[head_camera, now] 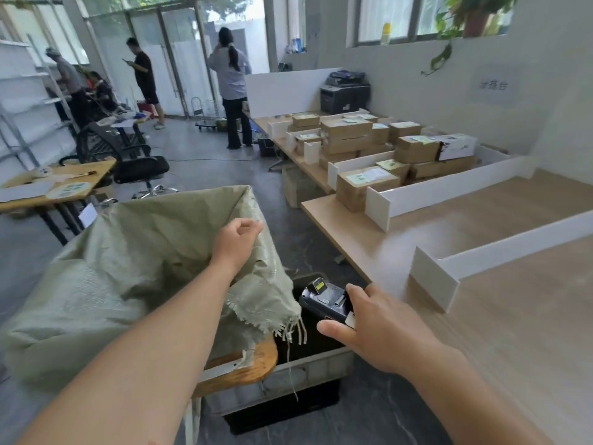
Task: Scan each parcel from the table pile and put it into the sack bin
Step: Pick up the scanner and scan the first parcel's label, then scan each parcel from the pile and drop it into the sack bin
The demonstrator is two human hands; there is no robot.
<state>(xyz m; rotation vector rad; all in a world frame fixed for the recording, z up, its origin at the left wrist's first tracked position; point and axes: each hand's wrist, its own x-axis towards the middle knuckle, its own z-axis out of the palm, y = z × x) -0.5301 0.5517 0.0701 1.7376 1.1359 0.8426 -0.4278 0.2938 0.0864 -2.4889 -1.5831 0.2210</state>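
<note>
— Where do the parcels (369, 146) stand?

— On the long wooden table (500, 252) down the right side. They are brown boxes with pale labels, stacked toward its far end between low white dividers (449, 184). The nearest box (359, 187) sits at the table's left edge, just beside the end of one divider.

— And the sack?

— The green woven sack (144, 252) is near and to the left, mouth open and facing up. Its frayed corner hangs down over a round wooden board (253, 361) and a grey-and-black crate (288, 370) on the floor.

— What are the hands doing?

— The left hand (237, 239) reaches out over the right-hand rim of the sack with its fingers curled in. From here I cannot tell whether it pinches the cloth or holds nothing. The right hand (378, 326) is lower and nearer, over the crate. It grips a dark handheld scanner (327, 300), with the thumb under it and the fingers over the top.

— Anyone else about?

— A few people stand at the far left by the glass doors. An office chair (141, 168) stands on that side, and a printer (345, 91) sits beyond the pile.
</note>
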